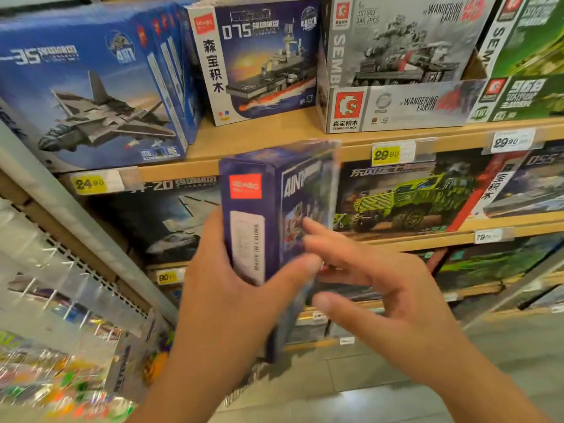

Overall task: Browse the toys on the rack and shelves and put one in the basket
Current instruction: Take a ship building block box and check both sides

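Between the shelves and the camera, left to right:

peg rack (55,300): far left, blurred packets hanging on hooks. Risk: left elbow swinging back could knock packets off.

jet box (91,87): top shelf left, leaning against its neighbours, untouched.

left hand (225,300): wrapped round the lower end of the purple toy box (274,215), thumb across the front edge, fingers hidden behind. Only firm hold on the box.

purple toy box: upright, held in the air in front of the shelves, narrow side with red logo facing the camera. Grip sits low, most of the box stands above it. Risk: top-heavy, could tip or slide out if the thumb loosens while turning it.

ship box (259,59): top shelf, just above the held box. Risk: lifting the held box higher could clip the shelf edge (274,141) or its price tags.

right hand (375,279): fingers spread and fairly straight, fingertips touching the box's picture face, not gripping. Risk: a push from this side could twist the box out of the left hand.

green truck box (406,199): middle shelf right, behind the right hand, clear of it.

basket: not in view. Risk: box has to travel to it unseen, so a blind drop could miss and land on the floor (396,392).
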